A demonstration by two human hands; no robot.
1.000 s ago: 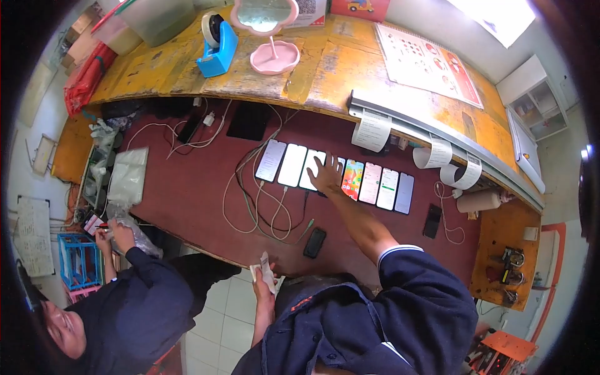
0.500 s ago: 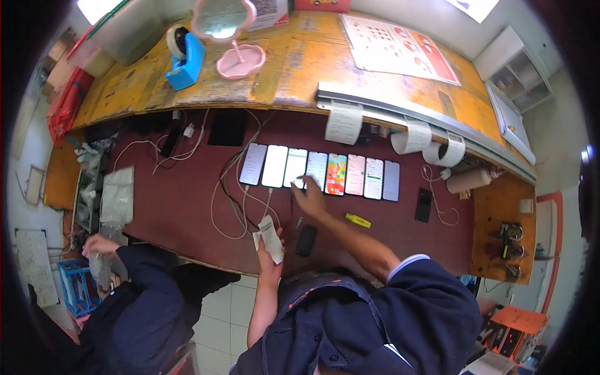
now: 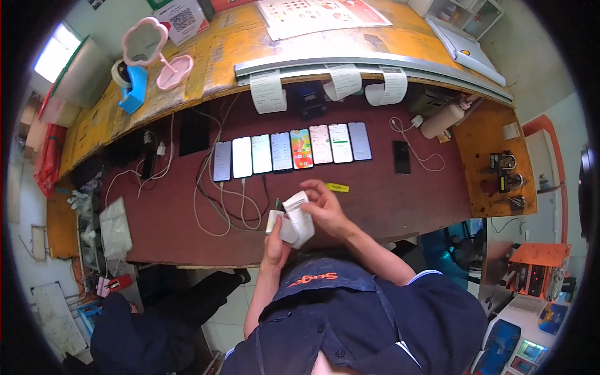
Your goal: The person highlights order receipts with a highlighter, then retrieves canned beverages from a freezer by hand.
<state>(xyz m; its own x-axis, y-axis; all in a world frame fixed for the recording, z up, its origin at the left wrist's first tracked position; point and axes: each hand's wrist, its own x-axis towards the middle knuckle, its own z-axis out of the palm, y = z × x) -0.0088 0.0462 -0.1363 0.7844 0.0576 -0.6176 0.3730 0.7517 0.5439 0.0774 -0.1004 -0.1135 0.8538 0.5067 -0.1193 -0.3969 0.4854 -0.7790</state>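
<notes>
A folded paper slip with print [image 3: 299, 220] is in my left hand [image 3: 275, 245], close to my body at the table's front edge. My right hand [image 3: 324, 207] is at the slip's upper right, its fingers bent against the paper's edge. Beyond both hands lies a row of several lit phones, among them a white-screened one [image 3: 242, 157] and one with a colourful screen [image 3: 302, 149]. A yellow marker [image 3: 337, 187] rests just past my right hand. The dark phone seen before near the front edge is hidden here.
White cables [image 3: 206, 187] loop left of the hands. Another dark phone [image 3: 402, 157] lies at the right. Printed paper strips [image 3: 268, 92] hang from the shelf [image 3: 212, 81]. A person in dark clothes [image 3: 144, 334] is at the lower left.
My right hand has come back from the phones to the paper slip. The slip is now folded open between both hands. The view has turned, and the other person has bent lower.
</notes>
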